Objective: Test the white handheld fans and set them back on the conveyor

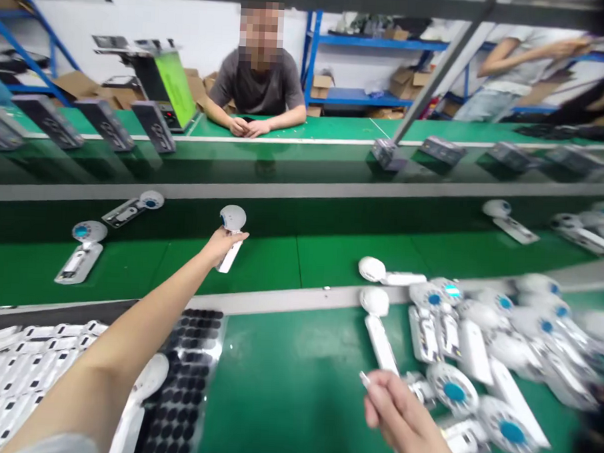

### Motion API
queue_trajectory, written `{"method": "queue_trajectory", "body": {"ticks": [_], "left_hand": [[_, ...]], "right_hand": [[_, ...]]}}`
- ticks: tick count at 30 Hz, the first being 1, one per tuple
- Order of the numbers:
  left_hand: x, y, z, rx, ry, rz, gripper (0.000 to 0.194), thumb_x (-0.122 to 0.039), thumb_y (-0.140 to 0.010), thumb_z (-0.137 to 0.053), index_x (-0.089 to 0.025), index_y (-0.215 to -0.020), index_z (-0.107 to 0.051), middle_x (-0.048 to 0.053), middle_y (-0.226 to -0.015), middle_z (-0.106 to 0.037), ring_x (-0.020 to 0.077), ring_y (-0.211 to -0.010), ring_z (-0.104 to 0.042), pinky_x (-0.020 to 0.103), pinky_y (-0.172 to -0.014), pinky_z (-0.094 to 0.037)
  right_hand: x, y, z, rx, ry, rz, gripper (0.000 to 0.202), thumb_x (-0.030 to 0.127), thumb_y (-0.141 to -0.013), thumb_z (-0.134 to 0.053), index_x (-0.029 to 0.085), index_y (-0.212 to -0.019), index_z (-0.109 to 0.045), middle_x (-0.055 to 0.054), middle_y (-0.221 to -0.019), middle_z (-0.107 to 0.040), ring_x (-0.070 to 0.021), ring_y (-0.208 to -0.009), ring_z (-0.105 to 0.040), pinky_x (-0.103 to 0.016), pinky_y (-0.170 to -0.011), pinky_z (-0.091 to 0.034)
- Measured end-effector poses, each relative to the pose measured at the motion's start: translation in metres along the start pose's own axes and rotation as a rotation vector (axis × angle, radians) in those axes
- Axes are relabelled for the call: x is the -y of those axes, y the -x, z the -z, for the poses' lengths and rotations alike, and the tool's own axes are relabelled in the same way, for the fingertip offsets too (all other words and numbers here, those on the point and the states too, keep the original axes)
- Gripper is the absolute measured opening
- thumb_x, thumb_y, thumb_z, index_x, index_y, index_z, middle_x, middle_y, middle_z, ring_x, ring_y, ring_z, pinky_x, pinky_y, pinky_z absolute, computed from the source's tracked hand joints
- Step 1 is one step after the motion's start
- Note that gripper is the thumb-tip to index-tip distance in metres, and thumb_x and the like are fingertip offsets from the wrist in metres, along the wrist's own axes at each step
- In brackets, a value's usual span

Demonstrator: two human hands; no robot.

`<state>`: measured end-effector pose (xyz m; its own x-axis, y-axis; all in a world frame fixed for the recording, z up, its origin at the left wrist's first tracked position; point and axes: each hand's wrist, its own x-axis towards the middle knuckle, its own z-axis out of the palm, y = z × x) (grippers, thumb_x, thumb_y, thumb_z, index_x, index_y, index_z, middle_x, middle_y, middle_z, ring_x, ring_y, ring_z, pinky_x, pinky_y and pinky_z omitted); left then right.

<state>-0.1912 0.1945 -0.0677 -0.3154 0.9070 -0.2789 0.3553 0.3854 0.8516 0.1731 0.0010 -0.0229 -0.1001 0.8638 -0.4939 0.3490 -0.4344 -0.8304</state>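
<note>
Head view showed the left hand (224,243) stretched far forward over the green conveyor belt (280,259), fingers wrapped around the handle of a white handheld fan (230,231) whose round head stood above the fist. The right hand (398,418) sat low and near, loosely curled, pinching a thin white stick-like piece (365,379) between thumb and fingertips; what that piece was could not be told. Just beyond the right hand a white fan body (378,326) lay on the green table (285,386), and to its right a heap of fan parts with blue centres (497,348) spread toward the edge. Under the left forearm lay a sheet of black round pads (188,382), a white fan shell (142,393) beside it, and a tray of white pieces (20,368) further left. Two more fans (83,250) (133,207) rested on the belt to the left. Across the belt a person in a grey shirt (261,84) sat with hands clasped on the far table.
</note>
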Motion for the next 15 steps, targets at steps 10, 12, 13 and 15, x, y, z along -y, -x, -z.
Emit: {"method": "queue_trajectory", "body": {"ticks": [10,12,13,15], "left_hand": [[-0.060,0.206,-0.099,0.450,0.703,0.145,0.034,-0.038,-0.064,-0.073,-0.016,-0.083,-0.055,-0.004,-0.061,-0.051,0.0076,-0.053,-0.047,0.020,-0.050,-0.037],[-0.065,0.222,-0.101,0.533,0.808,0.203,0.036,-0.041,-0.066,-0.071,-0.016,-0.088,-0.058,-0.002,-0.070,-0.056,0.0092,-0.061,-0.052,0.022,-0.058,-0.043],[-0.066,0.228,-0.101,0.565,0.846,0.231,0.036,-0.041,-0.067,-0.071,-0.015,-0.089,-0.059,-0.001,-0.072,-0.057,0.0099,-0.064,-0.054,0.022,-0.060,-0.044],[-0.067,0.236,-0.099,0.574,0.871,0.276,0.032,-0.038,-0.066,-0.072,-0.013,-0.083,-0.061,0.000,-0.071,-0.058,0.0100,-0.062,-0.054,0.022,-0.059,-0.045]], "right_hand": [[0.034,0.024,-0.016,0.078,0.033,0.333,0.016,0.032,-0.090,-0.044,0.020,-0.085,-0.053,0.002,-0.069,-0.054,-0.0110,-0.062,-0.047,-0.024,-0.060,-0.038],[0.033,0.032,-0.016,0.085,0.005,0.360,0.015,0.031,-0.090,-0.044,0.020,-0.085,-0.052,0.003,-0.068,-0.055,-0.0107,-0.062,-0.049,-0.024,-0.061,-0.039],[0.032,0.036,-0.015,0.086,-0.009,0.369,0.014,0.030,-0.090,-0.044,0.020,-0.084,-0.052,0.003,-0.067,-0.055,-0.0106,-0.061,-0.049,-0.024,-0.060,-0.039],[0.029,0.043,-0.013,0.072,-0.017,0.376,0.013,0.030,-0.090,-0.045,0.020,-0.084,-0.052,0.003,-0.065,-0.054,-0.0104,-0.060,-0.049,-0.023,-0.060,-0.039]]}}
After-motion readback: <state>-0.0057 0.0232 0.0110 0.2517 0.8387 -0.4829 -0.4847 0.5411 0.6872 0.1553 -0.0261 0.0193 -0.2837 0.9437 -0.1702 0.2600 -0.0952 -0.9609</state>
